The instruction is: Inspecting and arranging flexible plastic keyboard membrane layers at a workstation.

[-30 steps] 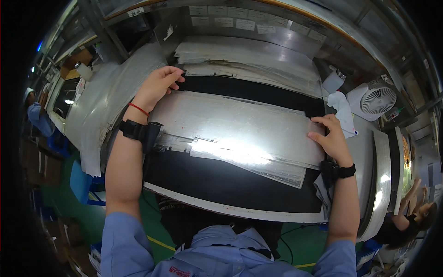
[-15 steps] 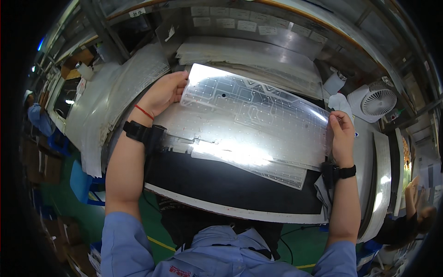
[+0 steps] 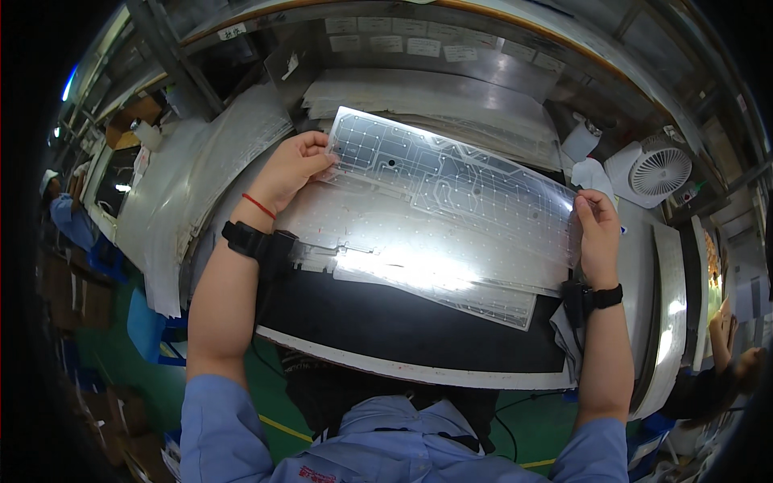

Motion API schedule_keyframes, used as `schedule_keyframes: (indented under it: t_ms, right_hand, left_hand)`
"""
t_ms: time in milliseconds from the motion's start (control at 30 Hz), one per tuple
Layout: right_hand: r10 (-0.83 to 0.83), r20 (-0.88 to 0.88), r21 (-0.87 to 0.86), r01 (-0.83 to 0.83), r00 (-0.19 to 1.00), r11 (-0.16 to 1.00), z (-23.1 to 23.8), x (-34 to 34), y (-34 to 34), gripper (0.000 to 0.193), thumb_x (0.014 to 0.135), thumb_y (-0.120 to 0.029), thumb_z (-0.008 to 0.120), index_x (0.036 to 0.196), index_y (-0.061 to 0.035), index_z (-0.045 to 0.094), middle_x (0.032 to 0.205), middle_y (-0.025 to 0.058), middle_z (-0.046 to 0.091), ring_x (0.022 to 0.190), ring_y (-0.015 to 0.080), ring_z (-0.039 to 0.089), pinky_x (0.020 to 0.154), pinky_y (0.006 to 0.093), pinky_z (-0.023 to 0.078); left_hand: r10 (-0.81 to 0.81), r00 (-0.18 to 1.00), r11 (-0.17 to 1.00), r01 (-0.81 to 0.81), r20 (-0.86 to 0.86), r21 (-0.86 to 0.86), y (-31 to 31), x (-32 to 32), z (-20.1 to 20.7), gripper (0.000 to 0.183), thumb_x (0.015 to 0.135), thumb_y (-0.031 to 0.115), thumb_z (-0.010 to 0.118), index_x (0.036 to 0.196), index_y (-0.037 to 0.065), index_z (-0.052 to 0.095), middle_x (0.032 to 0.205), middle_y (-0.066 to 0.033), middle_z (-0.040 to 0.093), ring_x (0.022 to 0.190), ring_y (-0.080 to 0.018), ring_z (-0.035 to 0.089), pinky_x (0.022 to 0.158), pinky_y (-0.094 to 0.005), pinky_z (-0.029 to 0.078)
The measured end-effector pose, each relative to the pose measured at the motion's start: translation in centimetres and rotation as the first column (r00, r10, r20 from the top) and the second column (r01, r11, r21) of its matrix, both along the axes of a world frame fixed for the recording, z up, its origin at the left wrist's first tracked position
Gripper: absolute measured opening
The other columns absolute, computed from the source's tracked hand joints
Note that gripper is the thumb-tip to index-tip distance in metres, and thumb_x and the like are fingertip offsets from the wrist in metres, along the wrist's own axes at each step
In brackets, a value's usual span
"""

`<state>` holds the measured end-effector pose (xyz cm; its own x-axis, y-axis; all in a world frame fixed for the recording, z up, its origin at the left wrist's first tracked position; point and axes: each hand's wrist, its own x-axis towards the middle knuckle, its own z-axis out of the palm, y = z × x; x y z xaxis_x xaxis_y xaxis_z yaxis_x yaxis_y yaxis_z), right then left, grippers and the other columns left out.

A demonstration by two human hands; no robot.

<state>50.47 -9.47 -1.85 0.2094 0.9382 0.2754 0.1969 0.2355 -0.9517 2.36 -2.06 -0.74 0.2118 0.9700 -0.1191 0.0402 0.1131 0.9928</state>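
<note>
Between my two hands a thin clear plastic sheet (image 3: 455,173), printed with pale circuit-like lines and small dots, is held up tilted, its left end farther away than its right. My left hand (image 3: 296,167) pinches the sheet's left edge between thumb and fingers. At the right end, my right hand (image 3: 597,233) grips the corner with thumb and fingertips. Under it lies a pile of similar clear sheets (image 3: 491,307) on the black work mat (image 3: 403,326); its far part shows only through the held sheet. Each wrist wears a black strapped device.
Stacks of sheets lie at the left (image 3: 189,185), at the back (image 3: 435,92) and at the right (image 3: 667,298). A white fan (image 3: 656,173) and a white bottle (image 3: 581,141) stand back right. A blue stool (image 3: 149,330) is at left. Another person (image 3: 713,390) is at far right.
The held sheet has tipped, so the bright glare on its left end is gone and the printed lines show clearly. My left hand has shifted its grip slightly; the right stays nearly still.
</note>
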Motion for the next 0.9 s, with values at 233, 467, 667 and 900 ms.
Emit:
schedule_keyframes:
  t_ms: [233,467,667,900]
  right_hand:
    - [-0.008,0.017,0.003,0.008,1.0,1.0,0.27,-0.25,-0.1,0.014,0.095,-0.01,0.063,0.108,-0.0038,0.063,0.093,-0.0033,0.062,0.083,0.0045,0.053,0.073,0.0191,0.042]
    - [-0.022,0.029,0.023,0.021,0.999,1.0,0.33,-0.29,-0.1,0.015,0.095,-0.009,0.063,0.108,-0.0029,0.063,0.094,-0.0025,0.062,0.085,0.0047,0.054,0.074,0.0189,0.042]
    - [-0.017,0.012,0.029,0.016,1.0,0.999,0.35,-0.46,-0.17,0.015,0.095,-0.009,0.063,0.109,-0.003,0.063,0.096,-0.002,0.062,0.086,0.0053,0.054,0.077,0.0192,0.042]
    - [-0.015,0.008,0.019,0.015,1.0,1.0,0.15,-0.21,-0.08,0.015,0.095,-0.01,0.063,0.109,-0.0029,0.063,0.096,-0.0022,0.062,0.086,0.0054,0.054,0.077,0.0194,0.042]
  left_hand:
    - [0.001,0.997,1.0,-0.002,0.071,0.018,0.31,-0.4,-0.6,0.019,0.089,0.003,0.064,0.107,0.001,0.058,0.089,-0.0023,0.067,0.077,-0.008,0.062,0.072,-0.0213,0.051]
    - [0.036,0.997,0.999,-0.037,0.072,0.011,0.1,-0.02,-0.3,0.02,0.089,0.003,0.064,0.108,0.0,0.058,0.091,-0.0035,0.067,0.077,-0.0086,0.062,0.073,-0.0216,0.051]
    - [0.056,0.997,0.998,-0.057,0.051,0.015,0.0,0.06,-0.21,0.022,0.089,0.003,0.064,0.11,-0.001,0.057,0.092,-0.0039,0.067,0.079,-0.0088,0.062,0.074,-0.0218,0.051]
    - [0.04,0.998,0.999,-0.041,0.041,0.015,0.11,-0.04,-0.3,0.023,0.09,0.004,0.065,0.111,-0.001,0.058,0.093,-0.0041,0.068,0.079,-0.0087,0.062,0.075,-0.0219,0.051]
